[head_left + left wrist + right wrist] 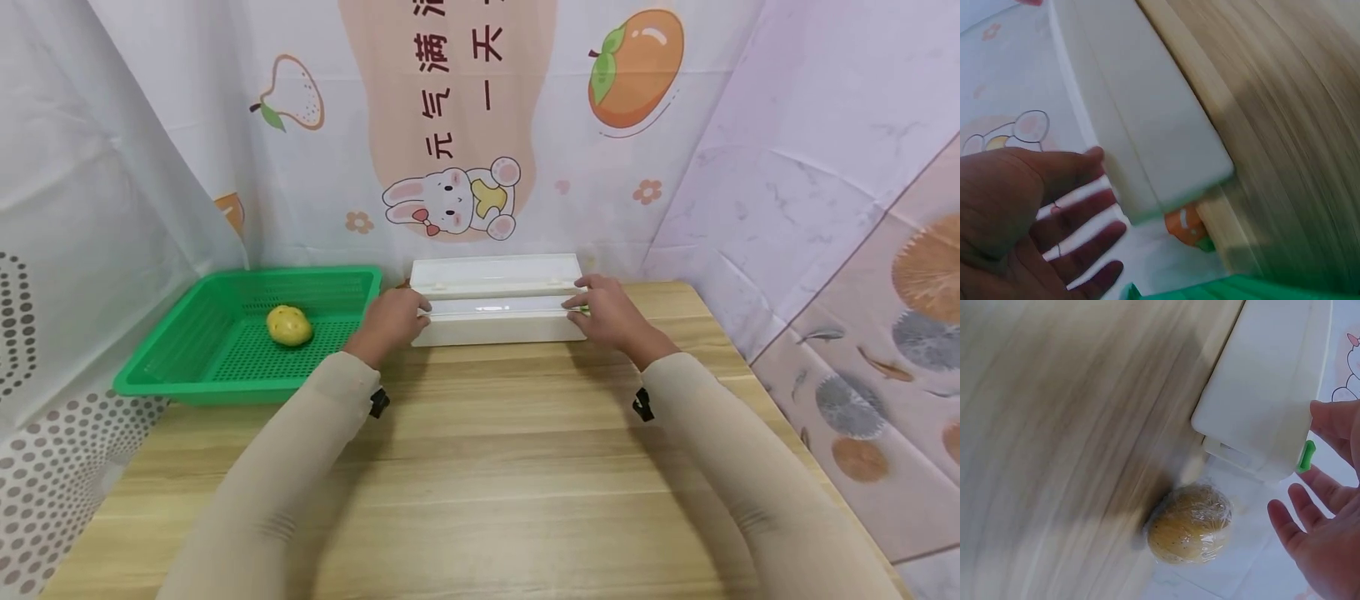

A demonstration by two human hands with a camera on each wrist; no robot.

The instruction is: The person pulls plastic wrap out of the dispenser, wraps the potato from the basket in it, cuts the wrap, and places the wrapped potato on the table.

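Note:
A long white cling film dispenser (pixel 498 331) lies at the back of the table with its lid (pixel 495 271) raised. At its left end, my left hand (pixel 390 321) holds the rim, thumb in front and index finger behind; three fingers (pixel 1088 249) spread past the end. My right hand (pixel 611 315) grips the opposite end the same way, its thumb (pixel 1330 415) on the upper edge and its other fingers loosely bent. Beside that thumb, a green slider (pixel 1305 456) sticks out. A potato in clear wrap (pixel 1190 524) sits by the dispenser's right end, hidden in the head view.
A green plastic basket (pixel 247 387) stands at the left of the wooden table (pixel 480 467), with a yellow potato (pixel 288 325) in it. A printed curtain (pixel 315 192) hangs right behind the dispenser and along both sides.

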